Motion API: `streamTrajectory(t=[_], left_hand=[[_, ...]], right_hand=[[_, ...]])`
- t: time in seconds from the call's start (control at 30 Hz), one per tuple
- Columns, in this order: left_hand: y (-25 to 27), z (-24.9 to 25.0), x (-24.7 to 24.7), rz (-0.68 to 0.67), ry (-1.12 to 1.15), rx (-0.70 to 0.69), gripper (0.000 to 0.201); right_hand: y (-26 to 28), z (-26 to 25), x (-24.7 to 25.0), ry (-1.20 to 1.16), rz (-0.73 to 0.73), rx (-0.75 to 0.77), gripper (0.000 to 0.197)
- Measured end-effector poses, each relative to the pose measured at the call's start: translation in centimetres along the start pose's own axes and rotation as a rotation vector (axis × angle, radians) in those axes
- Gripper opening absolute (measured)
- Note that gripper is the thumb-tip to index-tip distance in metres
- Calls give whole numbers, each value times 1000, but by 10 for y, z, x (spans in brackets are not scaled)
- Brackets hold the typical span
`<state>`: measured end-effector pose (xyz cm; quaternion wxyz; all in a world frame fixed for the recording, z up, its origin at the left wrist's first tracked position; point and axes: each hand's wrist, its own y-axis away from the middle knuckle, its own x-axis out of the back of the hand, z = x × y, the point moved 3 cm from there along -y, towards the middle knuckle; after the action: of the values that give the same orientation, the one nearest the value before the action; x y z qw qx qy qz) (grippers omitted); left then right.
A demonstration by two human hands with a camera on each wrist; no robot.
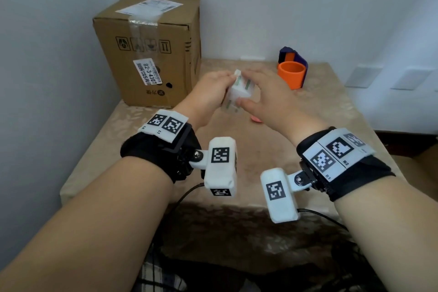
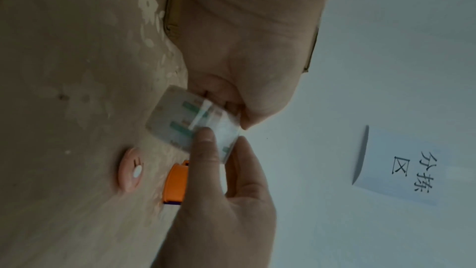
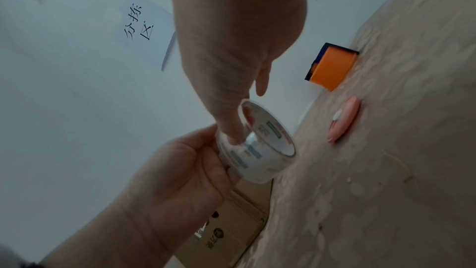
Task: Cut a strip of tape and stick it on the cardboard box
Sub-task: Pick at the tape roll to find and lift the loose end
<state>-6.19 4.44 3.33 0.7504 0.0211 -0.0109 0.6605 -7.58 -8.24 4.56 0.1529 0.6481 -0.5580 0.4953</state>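
Surface: table [image 1: 272, 149] under beige floral cloth
On it: cardboard box [image 1: 151, 54]; orange holder [image 1: 292, 74]; pink disc [image 3: 343, 122]

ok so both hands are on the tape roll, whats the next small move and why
Probably peel the free end away from the roll. The left hand grips the clear tape roll above the table, the right hand has a fingertip on its outer face, and no strip is pulled out yet. The pink cutter lies untouched, and the cardboard box awaits.
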Motion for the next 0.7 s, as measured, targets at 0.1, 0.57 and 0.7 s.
streamTrajectory(t=[0.1, 0.57, 0.7], left_hand=[[0, -1, -1, 19, 84, 64, 26], [10, -14, 5, -144, -349, 72, 26], [11, -13, 7, -108, -296, 13, 29]], right_hand=[[3, 2, -2, -15, -144, -35, 85], [8, 22, -7, -40, -109, -187, 43], [6, 21, -11, 0, -155, -150, 61]])
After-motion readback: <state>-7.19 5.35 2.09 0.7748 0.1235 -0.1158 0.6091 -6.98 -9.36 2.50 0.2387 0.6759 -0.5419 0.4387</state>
